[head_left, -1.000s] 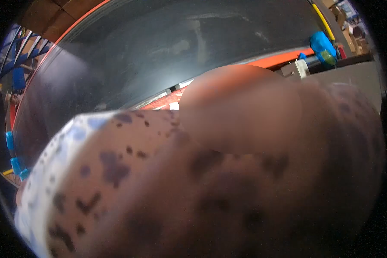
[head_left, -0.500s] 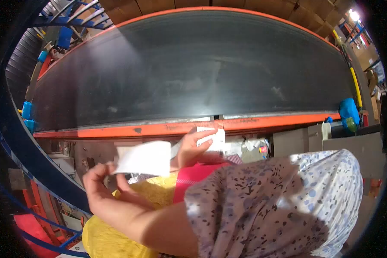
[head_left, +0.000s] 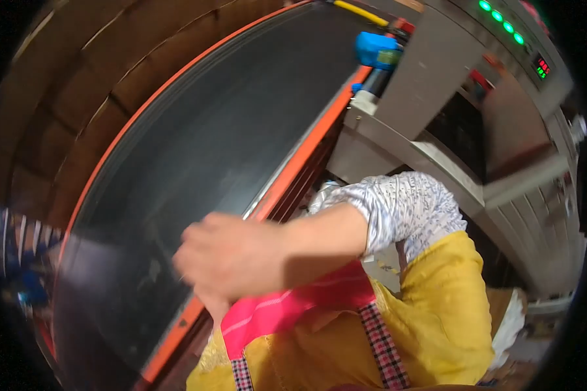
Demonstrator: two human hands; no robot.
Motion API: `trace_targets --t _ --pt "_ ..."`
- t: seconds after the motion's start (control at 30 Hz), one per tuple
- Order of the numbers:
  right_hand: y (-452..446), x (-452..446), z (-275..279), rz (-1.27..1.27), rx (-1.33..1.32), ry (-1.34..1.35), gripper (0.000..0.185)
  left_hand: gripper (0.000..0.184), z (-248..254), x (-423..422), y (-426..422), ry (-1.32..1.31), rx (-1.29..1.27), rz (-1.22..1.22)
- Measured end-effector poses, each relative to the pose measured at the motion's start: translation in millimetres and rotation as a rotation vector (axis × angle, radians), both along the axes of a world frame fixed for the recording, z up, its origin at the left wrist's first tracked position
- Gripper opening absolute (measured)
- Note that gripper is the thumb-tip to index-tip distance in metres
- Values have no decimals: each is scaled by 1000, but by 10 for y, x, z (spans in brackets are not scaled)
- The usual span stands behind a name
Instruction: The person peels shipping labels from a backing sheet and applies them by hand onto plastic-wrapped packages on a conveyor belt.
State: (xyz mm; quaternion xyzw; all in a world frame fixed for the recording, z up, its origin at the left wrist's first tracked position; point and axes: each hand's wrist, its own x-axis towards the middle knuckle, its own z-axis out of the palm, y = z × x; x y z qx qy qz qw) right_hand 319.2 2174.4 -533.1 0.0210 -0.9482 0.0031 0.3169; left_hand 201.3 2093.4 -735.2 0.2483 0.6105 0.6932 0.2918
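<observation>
My right hand reaches in from the right, back of the hand up, over the orange edge of a black conveyor belt. Motion blurs its fingers, and whether they grip anything cannot be made out. A narrow piece of skin, probably the thumb, points down beside the pink cloth on my lap. The patterned sleeve covers the upper part of this arm. No part of my left hand can be made out. Neither white paper shows.
A grey machine with green lights and a red-and-green display stands at the right. A blue wrapped part sits at the belt's far end. Brown cartons line the far side. Yellow clothing covers my legs.
The view has swung right, bringing in the grey machine. Half a second ago both hands showed with white papers; now only my right hand shows, over the belt edge, and the papers are out of sight.
</observation>
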Motion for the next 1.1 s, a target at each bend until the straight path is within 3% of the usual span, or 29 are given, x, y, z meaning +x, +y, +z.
trace_targets --t 0.03,0.07,0.2,0.3,0.4,0.47,0.57,0.8,1.1 --pt "184 162 -179 -118 -62 -23 21 44 101 -43 -32 -18 45 -23" --pt "287 429 -201 -202 -33 -30 26 45 213 -252 -161 -67 43 -209" --pt "417 1121 -708 -516 -349 -9 29 37 240 -340 1 3 -9 -192" --pt "220 1393 -980 -804 -583 151 29 31 165 -411 67 126 -57 -244" --pt "106 1410 -1309 -983 -673 492 31 30 188 -362 219 151 -20 -308" --pt "7 1369 -1338 -904 -812 570 30 29 304 -305 242 215 18 -349" --pt "42 1377 -1242 -859 -760 556 30 29 442 -156 385 194 -15 -492" --pt "46 1303 -1232 -808 -877 660 30 28 369 42 476 -30 -123 -798" --pt "188 1219 -1336 -736 -1089 618 29 27 299 28 376 -32 -144 -732"
